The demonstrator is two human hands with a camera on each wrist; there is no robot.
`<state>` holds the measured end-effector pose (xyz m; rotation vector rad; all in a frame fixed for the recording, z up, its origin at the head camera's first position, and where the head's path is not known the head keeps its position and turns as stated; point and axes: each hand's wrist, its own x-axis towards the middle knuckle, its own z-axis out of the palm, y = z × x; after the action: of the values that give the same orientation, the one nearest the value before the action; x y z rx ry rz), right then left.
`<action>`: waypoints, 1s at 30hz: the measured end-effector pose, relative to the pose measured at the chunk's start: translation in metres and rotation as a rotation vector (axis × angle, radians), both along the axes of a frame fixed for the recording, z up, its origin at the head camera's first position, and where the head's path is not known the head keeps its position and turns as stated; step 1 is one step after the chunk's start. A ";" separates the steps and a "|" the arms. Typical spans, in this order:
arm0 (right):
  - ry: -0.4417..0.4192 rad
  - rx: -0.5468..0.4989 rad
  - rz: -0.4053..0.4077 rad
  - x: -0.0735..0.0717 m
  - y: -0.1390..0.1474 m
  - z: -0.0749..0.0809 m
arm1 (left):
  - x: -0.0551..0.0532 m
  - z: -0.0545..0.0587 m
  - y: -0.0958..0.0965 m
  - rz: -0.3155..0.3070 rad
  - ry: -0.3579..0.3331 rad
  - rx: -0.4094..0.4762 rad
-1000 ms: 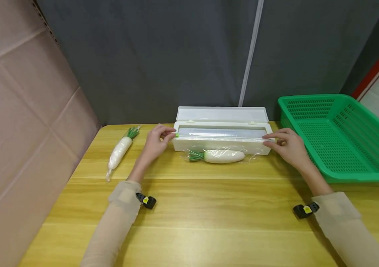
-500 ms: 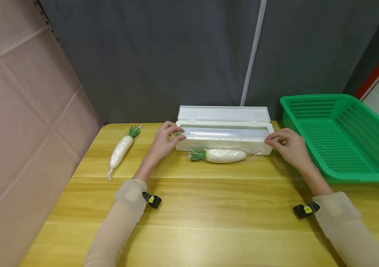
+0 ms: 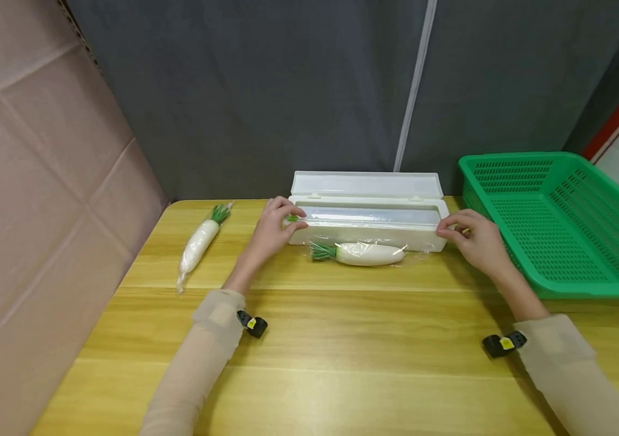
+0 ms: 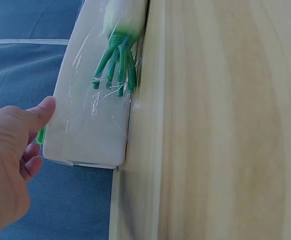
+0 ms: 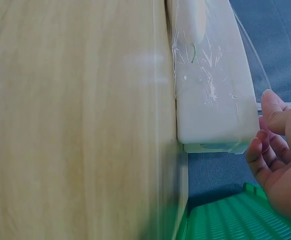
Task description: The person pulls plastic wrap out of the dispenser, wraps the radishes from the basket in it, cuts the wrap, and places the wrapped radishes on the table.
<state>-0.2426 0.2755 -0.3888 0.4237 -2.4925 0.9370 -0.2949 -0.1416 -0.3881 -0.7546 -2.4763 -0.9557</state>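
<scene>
A white plastic-wrap dispenser box [image 3: 369, 234] stands at the table's back edge with its lid [image 3: 366, 184] raised and a film roll [image 3: 369, 216] inside. My left hand [image 3: 274, 227] holds the left end of the clear cutter strip [image 3: 369, 224] between thumb and fingers, around the green slider [image 4: 41, 135]. At the other end, my right hand [image 3: 474, 239] pinches the strip near the box's corner; its exact contact is partly hidden. A white radish [image 3: 370, 254] with green stalks lies against the box front, under clear film.
Another film-wrapped white radish [image 3: 198, 247] lies slanted at the left of the wooden table [image 3: 342, 345]. A green slotted basket [image 3: 576, 289] stands at the right, close to my right hand. A dark grey curtain [image 3: 244, 103] hangs behind the table.
My left hand has shifted right, its thumb and index finger reaching past the green slider. My right hand's fingertips have drawn together at the strip's right end. The radishes stay in place.
</scene>
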 end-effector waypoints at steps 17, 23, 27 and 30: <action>-0.039 -0.032 0.044 0.002 0.005 -0.002 | 0.001 0.001 0.001 0.001 -0.021 -0.026; -0.026 -0.047 0.075 0.002 0.006 -0.003 | 0.000 -0.001 0.001 -0.006 -0.013 -0.033; -0.051 -0.056 0.064 0.001 0.005 -0.003 | 0.000 -0.001 0.001 -0.004 0.000 -0.035; -0.072 -0.055 0.051 0.001 0.005 -0.003 | 0.002 0.000 0.001 -0.003 0.007 -0.040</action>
<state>-0.2417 0.2806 -0.3917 0.4450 -2.5239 1.0557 -0.2933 -0.1404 -0.3879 -0.7732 -2.4953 -0.9058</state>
